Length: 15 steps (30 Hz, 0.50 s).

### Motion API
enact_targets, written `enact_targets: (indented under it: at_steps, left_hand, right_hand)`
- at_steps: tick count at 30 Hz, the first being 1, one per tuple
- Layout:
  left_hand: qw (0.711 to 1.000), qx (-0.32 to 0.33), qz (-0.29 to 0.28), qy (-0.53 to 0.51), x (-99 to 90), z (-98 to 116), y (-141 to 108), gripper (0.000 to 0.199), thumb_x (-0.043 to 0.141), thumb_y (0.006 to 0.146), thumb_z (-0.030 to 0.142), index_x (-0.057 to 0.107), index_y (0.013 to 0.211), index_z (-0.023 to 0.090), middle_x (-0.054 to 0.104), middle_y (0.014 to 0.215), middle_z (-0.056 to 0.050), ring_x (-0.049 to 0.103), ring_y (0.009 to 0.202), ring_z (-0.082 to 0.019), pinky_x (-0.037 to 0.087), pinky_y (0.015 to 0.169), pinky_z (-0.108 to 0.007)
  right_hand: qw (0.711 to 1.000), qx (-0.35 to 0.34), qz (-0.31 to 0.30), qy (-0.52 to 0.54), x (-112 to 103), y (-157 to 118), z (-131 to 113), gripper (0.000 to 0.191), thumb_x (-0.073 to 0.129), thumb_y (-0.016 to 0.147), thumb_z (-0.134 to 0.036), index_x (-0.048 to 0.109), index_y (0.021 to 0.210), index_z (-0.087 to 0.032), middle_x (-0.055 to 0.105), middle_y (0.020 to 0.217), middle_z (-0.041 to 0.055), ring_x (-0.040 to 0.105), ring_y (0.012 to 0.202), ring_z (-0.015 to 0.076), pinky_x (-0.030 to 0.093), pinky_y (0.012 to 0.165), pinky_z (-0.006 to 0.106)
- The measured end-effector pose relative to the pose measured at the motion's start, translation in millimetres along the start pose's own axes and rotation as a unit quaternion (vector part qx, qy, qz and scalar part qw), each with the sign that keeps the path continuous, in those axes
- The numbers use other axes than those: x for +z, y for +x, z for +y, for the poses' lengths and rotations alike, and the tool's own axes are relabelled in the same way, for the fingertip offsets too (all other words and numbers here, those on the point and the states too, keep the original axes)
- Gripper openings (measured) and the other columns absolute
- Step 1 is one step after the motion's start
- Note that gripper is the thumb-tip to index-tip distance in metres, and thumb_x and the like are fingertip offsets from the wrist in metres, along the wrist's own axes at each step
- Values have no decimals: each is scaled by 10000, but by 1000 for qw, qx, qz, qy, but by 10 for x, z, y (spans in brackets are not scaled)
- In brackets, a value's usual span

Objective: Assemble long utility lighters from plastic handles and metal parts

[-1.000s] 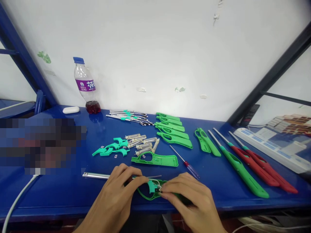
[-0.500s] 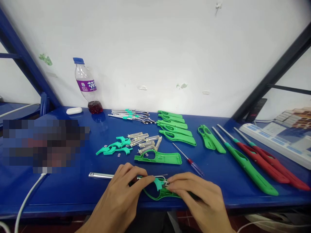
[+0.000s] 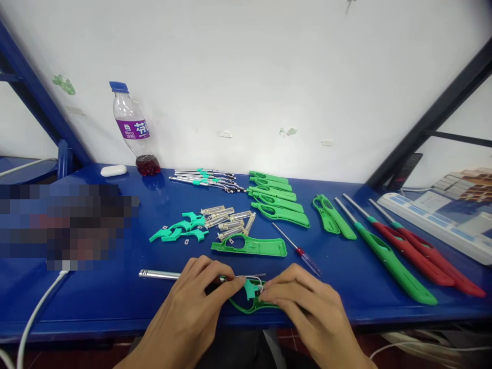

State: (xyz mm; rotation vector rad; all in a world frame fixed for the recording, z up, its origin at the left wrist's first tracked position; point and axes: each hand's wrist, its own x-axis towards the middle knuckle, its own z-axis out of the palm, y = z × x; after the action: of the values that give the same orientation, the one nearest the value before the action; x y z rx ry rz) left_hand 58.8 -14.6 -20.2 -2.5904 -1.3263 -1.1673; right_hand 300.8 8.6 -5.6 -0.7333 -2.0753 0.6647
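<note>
Our view has tipped slightly over the table (image 3: 100,297); our left hand (image 3: 198,297) grips the green shell (image 3: 265,305) near its front edge, and beside the turquoise trigger (image 3: 250,289) our right hand (image 3: 307,302) pinches the white wire (image 3: 260,279), so the fitting seems barely advanced

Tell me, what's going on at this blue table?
Someone has both bare hands at a green shell half. The left hand covers part of a metal tube, its thumb at a curved teal piece; the right hand is at the white wire beside it. Another green half lies just beyond, near a screwdriver.
</note>
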Motion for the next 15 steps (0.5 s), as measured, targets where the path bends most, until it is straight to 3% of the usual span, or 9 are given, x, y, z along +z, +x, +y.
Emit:
enact_targets:
  at_steps: [7, 11, 15]
  left_hand:
    - [1000, 9, -14, 2, -35, 22, 18, 503, 406, 975, -109, 676, 1237, 226, 643, 1031, -41, 522, 898, -192, 420, 798, -363]
    - [999, 17, -33, -19, -113, 89, 47, 510, 434, 962, -99, 651, 1298, 219, 637, 1056, -53, 533, 939, -204, 437, 816, -374]
    - [999, -1, -34, -40, -170, 187, 86, 321, 510, 1014, 41, 666, 1255, 185, 645, 1070, -69, 548, 972, -219, 444, 861, -395]
  right_hand:
    - [995, 85, -9, 52, -68, 20, -40, 170, 754, 948, -126, 787, 969, -292, 782, 925, -44, 746, 827, 124, 587, 775, 192]
    - [998, 65, -11, 19, -87, -8, -34, 149, 748, 953, -136, 778, 968, -282, 803, 945, -36, 762, 920, 160, 596, 847, 232]
    - [999, 40, 3, -6, -81, -29, -19, 136, 762, 946, -146, 768, 970, -280, 810, 919, -45, 764, 929, 164, 595, 869, 239]
